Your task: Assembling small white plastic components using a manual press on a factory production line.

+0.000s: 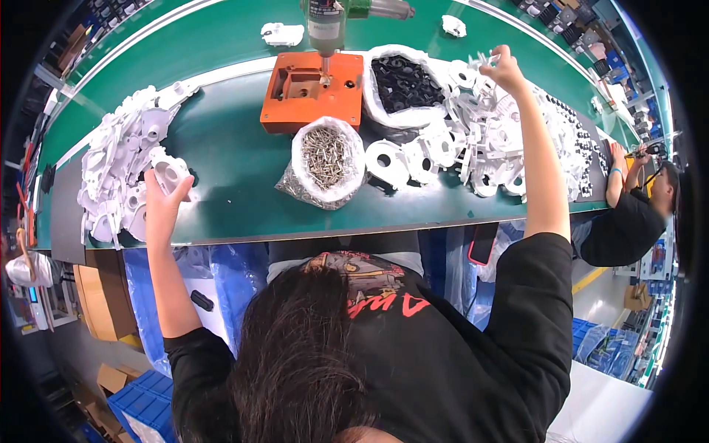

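Note:
At the left pile, my left hand (164,198) is closed on a white plastic part (170,171) with a round opening, fingers on one side and thumb on the other. My right hand (505,71) reaches over the far side of the right pile (504,136), its fingers pinched on a small white plastic piece (483,61). Many similar white parts make up the left pile (111,173). Between my hands stands an orange fixture block (314,111) with a recessed pocket, under the tip of a green-and-grey powered driver (326,33).
A clear bag of metal screws (325,159) sits before the fixture; a white bag of black parts (406,83) is right of it. White ring-shaped parts (388,164) lie near the bench edge (244,238). Beyond runs a green conveyor (214,40). Another person (628,214) works at right.

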Available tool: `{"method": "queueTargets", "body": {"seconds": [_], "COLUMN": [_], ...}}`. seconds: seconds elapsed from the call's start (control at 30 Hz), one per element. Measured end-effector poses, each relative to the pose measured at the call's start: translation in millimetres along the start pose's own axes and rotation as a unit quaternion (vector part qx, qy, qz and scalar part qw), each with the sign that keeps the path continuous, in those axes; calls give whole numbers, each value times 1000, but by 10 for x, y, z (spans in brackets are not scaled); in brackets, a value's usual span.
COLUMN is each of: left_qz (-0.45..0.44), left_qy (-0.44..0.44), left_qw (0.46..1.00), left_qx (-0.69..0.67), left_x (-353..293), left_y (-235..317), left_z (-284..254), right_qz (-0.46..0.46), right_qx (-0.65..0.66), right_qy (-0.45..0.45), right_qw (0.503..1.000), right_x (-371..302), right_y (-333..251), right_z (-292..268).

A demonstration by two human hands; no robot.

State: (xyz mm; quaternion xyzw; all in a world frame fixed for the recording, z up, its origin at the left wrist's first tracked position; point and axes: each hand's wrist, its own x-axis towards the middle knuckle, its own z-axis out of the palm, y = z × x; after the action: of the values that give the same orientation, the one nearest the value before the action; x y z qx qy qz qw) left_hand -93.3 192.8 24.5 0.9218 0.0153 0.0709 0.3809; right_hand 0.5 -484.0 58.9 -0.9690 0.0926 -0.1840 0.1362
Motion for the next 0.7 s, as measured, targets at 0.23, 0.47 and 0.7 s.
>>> {"method": "queueTargets", "body": {"seconds": [0.23, 0.47, 0.7], "left_qz": [-33, 30, 54], "left_qy": [-89, -191, -158], "left_qw": [857, 767, 769], "left_qx": [-507, -612, -617], "left_x": [-142, -559, -828], "left_y": [552, 1635, 1709], "left_z": [548, 1261, 1436], "right_qz": [-12, -91, -85], "right_qx": [375, 461, 386], "right_qy": [-28, 2, -13], "right_qw": [926, 883, 918], "right_x": [-856, -2204, -2403], "right_y": [-1251, -2458, -2710], "right_z": [-406, 92, 245]}}
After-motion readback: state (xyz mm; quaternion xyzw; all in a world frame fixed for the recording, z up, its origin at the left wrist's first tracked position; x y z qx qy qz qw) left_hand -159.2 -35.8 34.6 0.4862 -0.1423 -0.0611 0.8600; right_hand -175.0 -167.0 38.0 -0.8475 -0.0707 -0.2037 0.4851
